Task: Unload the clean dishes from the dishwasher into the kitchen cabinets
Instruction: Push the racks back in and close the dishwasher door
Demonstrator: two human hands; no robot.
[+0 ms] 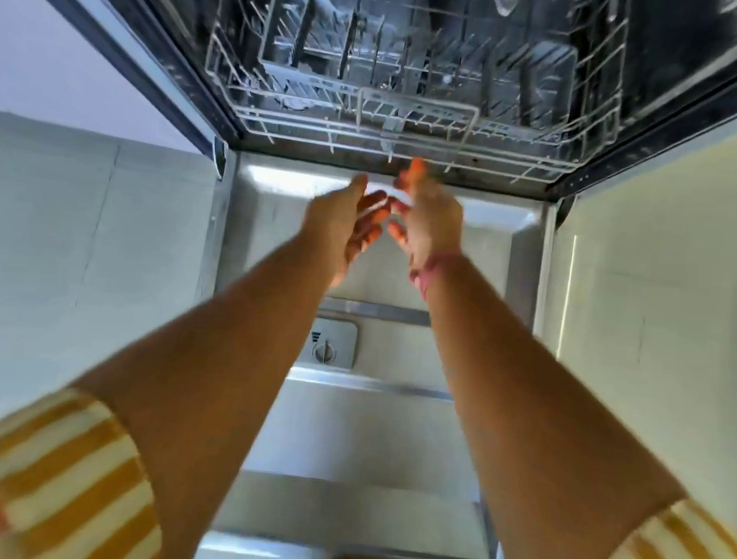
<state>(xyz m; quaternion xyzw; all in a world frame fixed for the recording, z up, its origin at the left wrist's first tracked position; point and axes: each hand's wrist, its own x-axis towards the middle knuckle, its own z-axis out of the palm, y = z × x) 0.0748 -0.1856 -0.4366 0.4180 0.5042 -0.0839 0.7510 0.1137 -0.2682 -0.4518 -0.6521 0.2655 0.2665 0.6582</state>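
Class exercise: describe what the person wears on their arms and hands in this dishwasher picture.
Both arms are bare below short sleeves striped in mustard yellow and cream. The right wrist carries a pink band. The left hand and right hand wear no gloves.

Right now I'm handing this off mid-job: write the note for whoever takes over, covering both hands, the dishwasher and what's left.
Left hand: open, fingers relaxed, holding nothing, above the lowered dishwasher door.
Right hand: open, empty, beside the left, fingertips just short of the lower rack; neither hand touches it.
The rack sits inside the tub, not pulled out. A grey cutlery basket stands at its left; a few dark upright items seem to remain among the tines, too blurred to name.
Done: door open. No cabinets in view, so what is already stored cannot be told.
Left: probably pull the rack out, then unload what remains.
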